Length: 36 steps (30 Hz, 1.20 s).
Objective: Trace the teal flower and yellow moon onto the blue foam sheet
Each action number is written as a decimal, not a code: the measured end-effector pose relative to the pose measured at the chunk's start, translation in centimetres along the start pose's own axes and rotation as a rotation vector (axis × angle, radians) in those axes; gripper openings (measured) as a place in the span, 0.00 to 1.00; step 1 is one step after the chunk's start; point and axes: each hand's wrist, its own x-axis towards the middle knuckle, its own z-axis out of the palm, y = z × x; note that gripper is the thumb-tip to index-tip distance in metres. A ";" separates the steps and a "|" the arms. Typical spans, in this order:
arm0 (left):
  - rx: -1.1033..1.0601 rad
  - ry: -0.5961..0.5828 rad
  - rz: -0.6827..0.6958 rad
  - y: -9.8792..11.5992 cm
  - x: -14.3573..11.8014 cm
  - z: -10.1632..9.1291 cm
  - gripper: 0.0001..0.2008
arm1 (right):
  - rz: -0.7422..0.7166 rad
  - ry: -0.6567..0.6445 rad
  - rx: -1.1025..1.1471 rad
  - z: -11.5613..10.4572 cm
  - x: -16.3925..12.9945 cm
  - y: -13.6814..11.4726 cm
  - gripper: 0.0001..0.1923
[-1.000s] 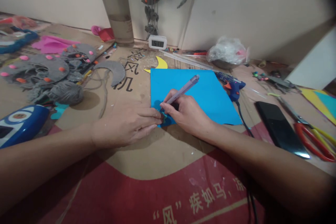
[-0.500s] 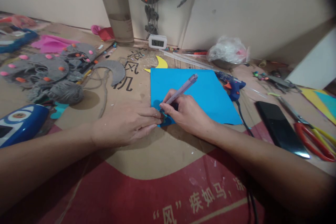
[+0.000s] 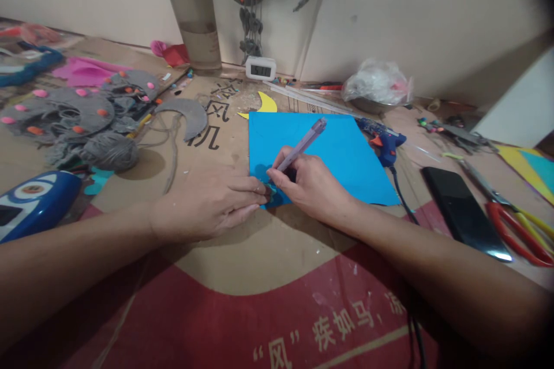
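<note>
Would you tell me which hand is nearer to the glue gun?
Right. The right hand rests on the blue sheet, just left of the glue gun; the left hand lies farther left, off the sheet's left edge.

Your right hand (image 3: 311, 187) nudges slightly toward 3 o'clock on the blue sheet (image 3: 346, 155), and the pen (image 3: 302, 145) tilts a little steeper, its top swinging toward 12 o'clock.

Home craft corner, flattened cardboard (image 3: 268, 253) as work surface, glue gun (image 3: 383, 139), scissors (image 3: 515, 222), grey felt pieces (image 3: 82, 112), coloured paper (image 3: 346, 153)
</note>
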 end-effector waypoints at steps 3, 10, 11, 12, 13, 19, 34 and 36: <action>-0.010 -0.003 -0.004 0.0 0.0 0.0 0.13 | 0.007 0.007 -0.011 0.0 0.1 0.0 0.09; -0.012 -0.001 -0.023 0.0 -0.1 0.0 0.13 | 0.015 0.027 0.028 0.1 0.0 0.1 0.10; -0.008 -0.001 -0.022 0.0 -0.1 0.0 0.13 | 0.015 0.036 0.043 0.1 -0.1 0.1 0.10; -0.001 -0.001 -0.019 0.0 -0.1 0.0 0.13 | 0.012 0.041 0.054 0.1 -0.1 0.1 0.10; 0.006 -0.003 -0.018 0.0 -0.1 0.0 0.12 | 0.007 0.041 0.059 0.2 -0.1 0.1 0.10; 0.016 -0.033 -0.042 -0.1 -0.5 -0.1 0.13 | 0.022 0.021 0.025 0.3 -0.2 -0.1 0.09; -0.007 -0.125 -0.090 -0.1 -1.2 -0.2 0.17 | 0.021 0.017 -0.004 0.6 -0.1 -0.2 0.10; -0.008 -0.139 -0.096 -0.1 -1.3 -0.2 0.17 | 0.023 0.014 -0.004 0.6 -0.1 -0.3 0.10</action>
